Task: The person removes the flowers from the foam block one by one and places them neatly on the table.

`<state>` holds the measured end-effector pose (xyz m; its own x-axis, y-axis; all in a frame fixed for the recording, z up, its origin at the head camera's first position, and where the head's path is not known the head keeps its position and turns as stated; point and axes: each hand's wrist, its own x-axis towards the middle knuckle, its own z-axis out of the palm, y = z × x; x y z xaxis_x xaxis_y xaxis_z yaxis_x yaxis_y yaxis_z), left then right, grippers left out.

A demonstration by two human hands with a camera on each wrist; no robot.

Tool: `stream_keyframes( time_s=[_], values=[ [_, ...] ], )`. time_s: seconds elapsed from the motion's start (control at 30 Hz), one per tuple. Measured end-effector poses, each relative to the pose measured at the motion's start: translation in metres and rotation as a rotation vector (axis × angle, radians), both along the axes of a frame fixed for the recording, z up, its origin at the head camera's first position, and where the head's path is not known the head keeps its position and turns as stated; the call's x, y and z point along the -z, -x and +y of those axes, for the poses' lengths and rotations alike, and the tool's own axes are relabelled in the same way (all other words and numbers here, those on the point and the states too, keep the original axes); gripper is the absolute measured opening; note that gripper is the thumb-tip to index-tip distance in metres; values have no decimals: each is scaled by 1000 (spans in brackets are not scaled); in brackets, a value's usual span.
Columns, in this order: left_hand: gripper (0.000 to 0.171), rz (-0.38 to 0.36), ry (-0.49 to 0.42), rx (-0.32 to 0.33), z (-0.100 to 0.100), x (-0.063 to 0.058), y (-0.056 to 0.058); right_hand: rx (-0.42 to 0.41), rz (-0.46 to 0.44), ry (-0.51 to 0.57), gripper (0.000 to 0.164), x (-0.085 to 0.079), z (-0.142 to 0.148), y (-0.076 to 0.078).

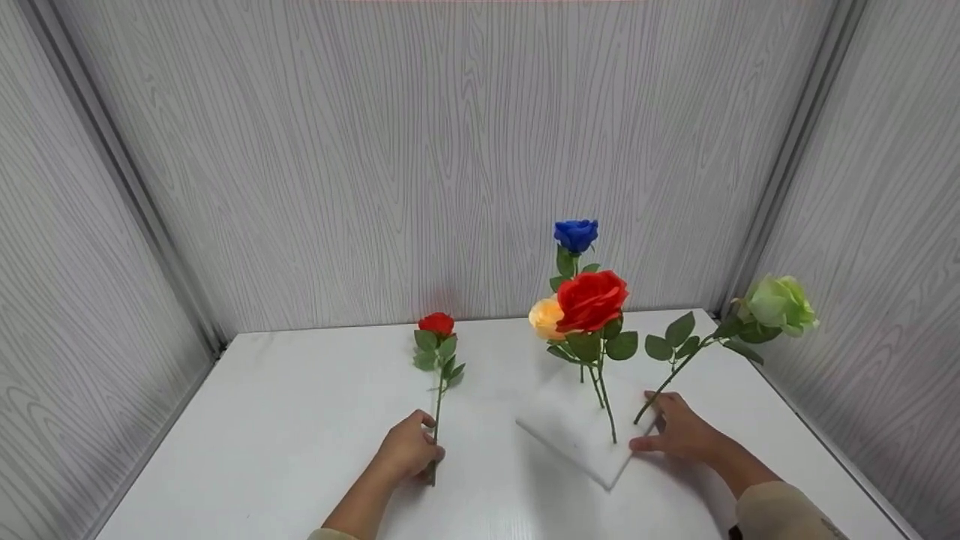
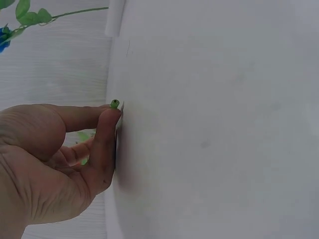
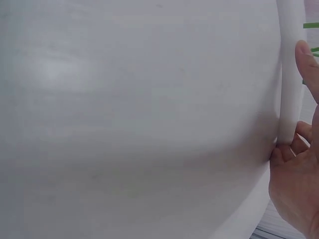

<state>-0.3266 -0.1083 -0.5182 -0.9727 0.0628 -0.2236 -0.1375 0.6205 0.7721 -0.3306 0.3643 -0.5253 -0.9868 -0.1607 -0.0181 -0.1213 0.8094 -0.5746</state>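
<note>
My left hand (image 1: 409, 450) pinches the lower stem of a small red rose (image 1: 436, 324), its bloom pointing away from me. In the left wrist view, the cut stem end (image 2: 115, 103) shows between thumb and finger, close to the table. A white board (image 1: 562, 442) carries a large red rose (image 1: 592, 301), a peach rose (image 1: 546, 318), a blue rose (image 1: 576, 235) and a tilted pale green rose (image 1: 778, 305). My right hand (image 1: 679, 431) grips the board's right side; the right wrist view shows its thumb and curled fingers at the board's edge (image 3: 290, 74).
The white table (image 1: 300, 420) reaches back to a grey wood-grain panel (image 1: 375, 165). Similar panels stand at the left (image 1: 67, 262) and right (image 1: 885, 262). The green rose's bloom leans out close to the right panel.
</note>
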Motion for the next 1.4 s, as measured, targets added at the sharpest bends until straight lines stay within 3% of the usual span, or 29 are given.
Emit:
stream_keyframes(
  time_s=[0.6,0.83,1.1,1.27,1.4],
  values=[
    [44,68,149,29,9,0,0,-17,-11,-41,111,-6,0,-3],
    [60,124,244,8,15,-4,0,-13,-20,-41,112,-4,-1,-3],
    [64,111,205,-19,16,-10,-1,-25,-76,-19,114,-7,-4,-4],
    [55,217,152,-75,29,-9,-1,-32,-116,-17,117,-11,-3,-3],
    [47,297,93,-73,45,-8,-4,-22,-137,-17,117,-11,-2,-3]
  ],
)
